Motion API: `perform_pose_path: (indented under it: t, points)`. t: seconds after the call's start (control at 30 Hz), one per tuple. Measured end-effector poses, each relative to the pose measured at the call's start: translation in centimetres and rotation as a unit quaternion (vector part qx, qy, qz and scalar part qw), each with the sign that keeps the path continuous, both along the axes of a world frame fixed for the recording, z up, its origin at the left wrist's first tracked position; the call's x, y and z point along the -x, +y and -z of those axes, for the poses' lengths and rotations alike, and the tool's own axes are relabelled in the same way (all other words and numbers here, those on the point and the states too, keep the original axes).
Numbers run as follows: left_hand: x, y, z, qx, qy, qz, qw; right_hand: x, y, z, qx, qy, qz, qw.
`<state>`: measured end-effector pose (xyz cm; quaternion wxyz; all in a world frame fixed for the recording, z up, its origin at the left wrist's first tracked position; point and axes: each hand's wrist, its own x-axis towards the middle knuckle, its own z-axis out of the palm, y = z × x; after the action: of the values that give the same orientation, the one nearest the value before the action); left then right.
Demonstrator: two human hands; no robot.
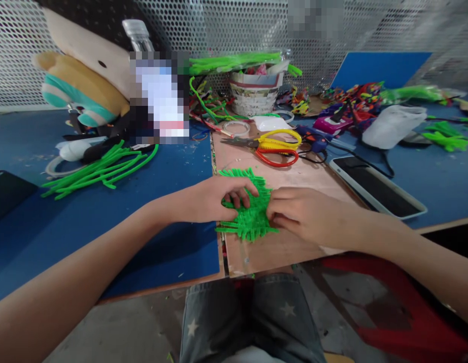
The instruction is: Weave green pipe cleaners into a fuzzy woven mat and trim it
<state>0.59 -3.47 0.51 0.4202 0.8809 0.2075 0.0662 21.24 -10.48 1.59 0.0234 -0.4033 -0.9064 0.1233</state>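
Note:
A flat mat woven from bright green pipe cleaners [252,222] lies on a brown board [294,242] at the table's near edge. My left hand [214,199] rests on its left side, fingers curled down over the strands and pressing them. From the right, my right hand [305,214] pinches the mat's edge with fingers drawn together. Both hands touch the mat and hide its middle.
Yellow and red scissors [273,146] lie behind the mat. A phone [377,186] sits to the right, loose green pipe cleaners [101,171] to the left. A plush toy [82,75], a woven basket [254,93] and colourful craft clutter [354,101] line the back.

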Motion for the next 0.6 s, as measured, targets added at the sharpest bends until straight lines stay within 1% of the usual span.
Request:
perform_pose_path:
  t: [0.17,0.27,0.43,0.6]
  points:
    - [-0.2,-0.1,0.0,-0.023,0.014,-0.001,1.0,0.6,-1.4,0.3,-0.041,-0.021,0.054,0.997]
    - [-0.3,-0.2,-0.1,-0.034,0.019,-0.001,0.999,0.8,-1.7,0.5,-0.053,-0.048,0.068,0.995]
    - [-0.5,-0.2,0.0,-0.048,0.016,-0.009,0.999,0.8,-1.9,1.0,-0.056,-0.072,0.052,0.994]
    - [-0.5,-0.3,0.0,-0.058,0.022,-0.008,0.998,0.9,-2.1,0.7,-0.058,-0.081,0.034,0.994]
